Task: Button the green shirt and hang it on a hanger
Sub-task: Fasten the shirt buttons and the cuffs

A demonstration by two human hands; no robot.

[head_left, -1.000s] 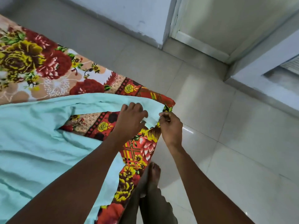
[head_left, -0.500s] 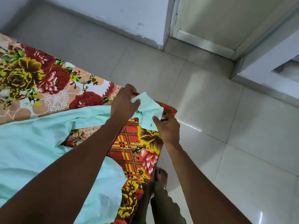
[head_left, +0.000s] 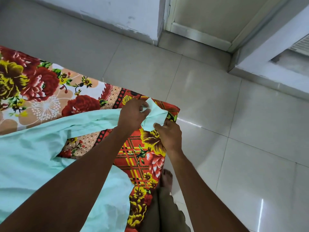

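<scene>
The pale green shirt [head_left: 31, 158] lies spread over the left part of a bed, with one long strip of it stretched toward the bed's corner. My left hand [head_left: 133, 114] grips the end of that strip from above, fingers curled into the cloth. My right hand [head_left: 168, 133] pinches the lower edge of the same end piece, just right of my left hand. Between the two hands the cloth is lifted a little off the bed. No hanger is in view, and I cannot make out any buttons.
The bed carries a red and yellow flowered sheet [head_left: 46, 91], and its corner is right by my hands. Glossy pale floor tiles [head_left: 234, 148] spread to the right. A wall and a door frame [head_left: 168, 22] stand beyond. My bare foot [head_left: 167, 178] is beside the bed.
Both hands have raised the shirt's end off the bed and carried it toward the bed's corner. My left hand now grips the cloth from above instead of lying on it.
</scene>
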